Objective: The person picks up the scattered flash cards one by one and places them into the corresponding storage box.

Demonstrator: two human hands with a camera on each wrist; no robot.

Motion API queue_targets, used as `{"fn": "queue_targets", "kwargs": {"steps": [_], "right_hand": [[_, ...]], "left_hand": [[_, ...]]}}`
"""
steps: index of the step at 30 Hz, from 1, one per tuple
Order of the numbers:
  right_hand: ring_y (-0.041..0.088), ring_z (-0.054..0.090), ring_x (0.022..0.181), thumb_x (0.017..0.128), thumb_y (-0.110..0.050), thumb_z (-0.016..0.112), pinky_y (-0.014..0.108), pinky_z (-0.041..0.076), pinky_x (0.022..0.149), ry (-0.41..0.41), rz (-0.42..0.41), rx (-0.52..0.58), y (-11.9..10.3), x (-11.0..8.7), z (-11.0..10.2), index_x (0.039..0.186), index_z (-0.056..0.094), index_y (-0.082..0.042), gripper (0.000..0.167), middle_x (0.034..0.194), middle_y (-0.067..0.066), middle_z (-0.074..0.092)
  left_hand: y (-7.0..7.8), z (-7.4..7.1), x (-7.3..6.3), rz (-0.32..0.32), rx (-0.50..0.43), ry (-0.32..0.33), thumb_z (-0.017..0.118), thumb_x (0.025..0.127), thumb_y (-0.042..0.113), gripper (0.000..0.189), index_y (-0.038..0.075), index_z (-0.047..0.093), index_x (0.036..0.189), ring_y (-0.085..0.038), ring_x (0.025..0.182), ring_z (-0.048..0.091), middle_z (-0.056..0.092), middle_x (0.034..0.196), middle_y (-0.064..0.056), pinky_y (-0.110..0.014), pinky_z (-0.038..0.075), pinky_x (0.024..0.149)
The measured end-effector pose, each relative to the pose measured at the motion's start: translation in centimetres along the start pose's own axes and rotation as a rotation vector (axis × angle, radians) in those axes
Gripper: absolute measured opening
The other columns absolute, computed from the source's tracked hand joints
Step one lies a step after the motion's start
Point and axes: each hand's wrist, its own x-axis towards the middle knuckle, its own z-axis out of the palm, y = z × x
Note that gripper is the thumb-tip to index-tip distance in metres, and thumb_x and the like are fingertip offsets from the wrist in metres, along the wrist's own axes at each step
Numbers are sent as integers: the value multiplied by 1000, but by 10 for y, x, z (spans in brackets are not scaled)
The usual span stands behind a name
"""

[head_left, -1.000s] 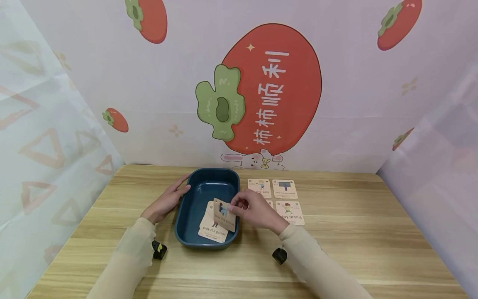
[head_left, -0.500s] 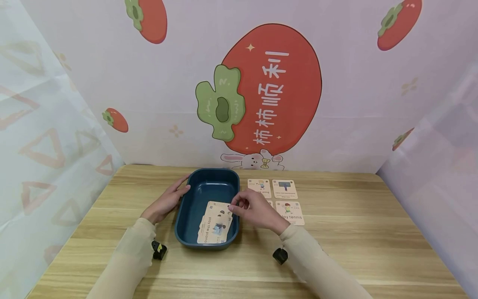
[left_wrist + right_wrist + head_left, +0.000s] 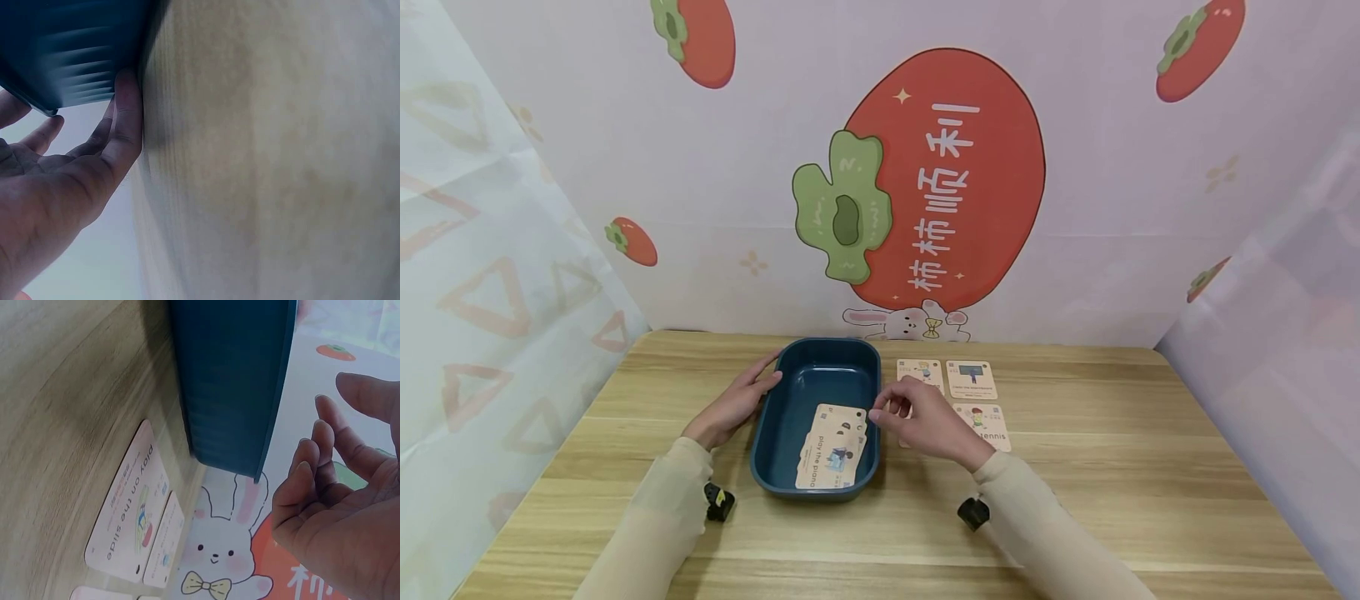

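My left hand (image 3: 737, 408) rests against the left side of a dark blue tray (image 3: 808, 379). In the left wrist view its extended fingers (image 3: 128, 103) touch the tray's ribbed outer wall. Several picture cards overlap in the tray's near end, with a "play the piano" card (image 3: 827, 458) uppermost and turned sideways. My right hand (image 3: 925, 421) hovers just beyond the tray's right rim, holding nothing. From the right wrist, its thumb and forefinger stand apart and the other fingers are loosely bent. A "play on the slide" card (image 3: 134, 512) lies on the table below it.
Several cards form two rows right of the tray, among them a blackboard card (image 3: 972, 381) and a tennis card (image 3: 988, 425); my right hand partly covers this group. A wooden table (image 3: 1120, 483) carries everything. A persimmon-printed backdrop (image 3: 1097, 208) rises behind it.
The piano card, pinched upright by my right hand a second ago, now lies flat on the cards in the tray. My right hand has drawn slightly right, away from it. The left hand stays put.
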Motion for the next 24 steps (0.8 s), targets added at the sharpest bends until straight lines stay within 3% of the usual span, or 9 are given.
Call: {"fn": "queue_targets", "kwargs": {"steps": [11, 19, 24], "right_hand": [[19, 54, 83, 96, -19, 73, 30, 47, 68, 19, 20, -7, 4, -5, -9, 99, 74, -17, 4, 88, -1, 58], [19, 54, 81, 96, -17, 73, 30, 47, 67, 26, 5, -16, 7, -10, -16, 98, 73, -15, 3, 87, -1, 58], [19, 53, 82, 97, -18, 72, 31, 47, 68, 24, 1, -16, 10, -11, -18, 98, 72, -15, 3, 87, -1, 58]], "left_hand": [[1, 0, 0, -3, -4, 1, 38, 112, 34, 62, 22, 9, 165, -44, 140, 40, 22, 163, -25, -53, 45, 103], [-2, -1, 1, -23, -6, 14, 38, 112, 35, 61, 25, 11, 165, -44, 144, 34, 15, 166, -21, -58, 38, 109], [-2, -1, 2, -20, -8, 11, 37, 112, 34, 60, 24, 10, 165, -45, 142, 36, 18, 165, -23, -57, 41, 107]]}}
